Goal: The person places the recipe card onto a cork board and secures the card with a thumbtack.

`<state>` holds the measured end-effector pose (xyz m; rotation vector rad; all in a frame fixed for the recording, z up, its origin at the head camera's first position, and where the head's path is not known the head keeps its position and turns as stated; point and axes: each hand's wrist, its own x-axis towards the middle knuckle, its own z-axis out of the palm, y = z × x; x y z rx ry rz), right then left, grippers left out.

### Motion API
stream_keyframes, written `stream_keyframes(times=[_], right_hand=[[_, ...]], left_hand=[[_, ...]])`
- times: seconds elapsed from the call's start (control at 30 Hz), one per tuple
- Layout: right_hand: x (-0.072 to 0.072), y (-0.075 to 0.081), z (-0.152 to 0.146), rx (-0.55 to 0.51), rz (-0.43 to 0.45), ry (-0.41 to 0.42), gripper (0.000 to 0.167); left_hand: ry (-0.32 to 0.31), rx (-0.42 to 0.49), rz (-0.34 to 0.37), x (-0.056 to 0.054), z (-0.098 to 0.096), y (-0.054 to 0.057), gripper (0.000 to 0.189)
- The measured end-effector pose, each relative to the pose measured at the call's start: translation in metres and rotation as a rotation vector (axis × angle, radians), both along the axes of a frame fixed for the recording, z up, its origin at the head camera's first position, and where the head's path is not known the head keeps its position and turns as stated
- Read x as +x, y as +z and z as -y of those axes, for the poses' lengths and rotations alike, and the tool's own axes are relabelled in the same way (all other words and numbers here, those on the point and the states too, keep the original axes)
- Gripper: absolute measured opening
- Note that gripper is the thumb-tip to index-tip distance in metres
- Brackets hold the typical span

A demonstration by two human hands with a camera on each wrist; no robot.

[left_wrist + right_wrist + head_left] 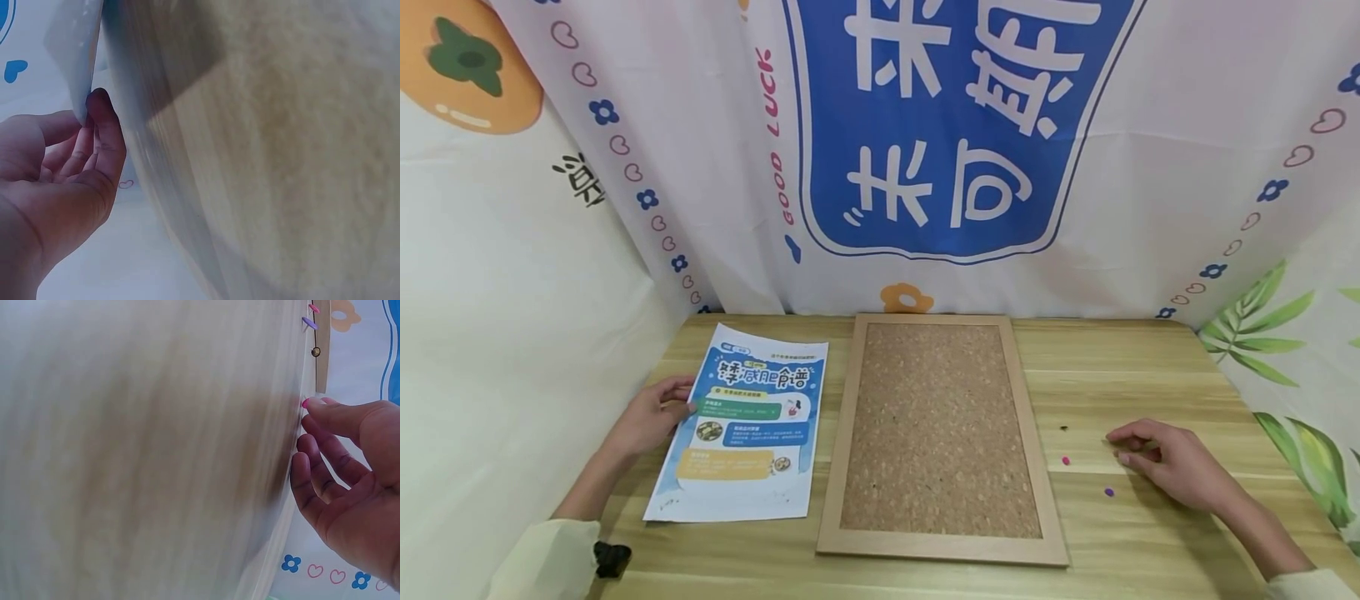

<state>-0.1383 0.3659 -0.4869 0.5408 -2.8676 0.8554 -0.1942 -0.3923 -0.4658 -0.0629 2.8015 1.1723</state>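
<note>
At the left of the table lies a printed poster sheet (741,425) with blue, green and yellow blocks. My left hand (651,417) pinches its left edge between thumb and fingers; the left wrist view shows the sheet's edge (84,94) lifted there. Low over the table at the right, my right hand (1172,462) has a small pink thumbtack (305,403) pinched at the thumb tip, its other fingers curved. Close by on the tabletop are a pink thumbtack (1065,460), a purple thumbtack (1109,492) and a dark gold one (1063,427).
A cork board (943,433) in a pale wooden frame lies in the middle of the wooden table (1105,367), between the sheet and the thumbtacks. Behind the table hangs a printed white curtain (700,100) with a blue panel. A black object (612,559) sits at the left sleeve's cuff.
</note>
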Motion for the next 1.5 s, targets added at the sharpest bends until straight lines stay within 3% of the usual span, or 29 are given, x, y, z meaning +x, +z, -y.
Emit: stream_keyframes(times=[0.67, 1.03, 1.27, 1.5], right_hand=[[-0.001, -0.002, 0.002, 0.0, 0.006, 0.019, 0.023], [-0.001, 0.002, 0.003, 0.023, 0.067, 0.0, 0.019], [-0.002, 0.009, 0.006, -0.011, 0.172, -0.051, 0.011], [-0.003, 0.011, 0.009, -0.054, 0.176, -0.067, 0.012]], left_hand=[[-0.004, 0.055, -0.006, 0.003, -0.006, 0.014, 0.056], [-0.001, 0.076, -0.055, 0.005, -0.015, 0.031, 0.057], [0.011, 0.15, -0.082, 0.008, -0.021, 0.044, 0.059], [0.027, 0.19, -0.11, 0.007, -0.026, 0.049, 0.059]])
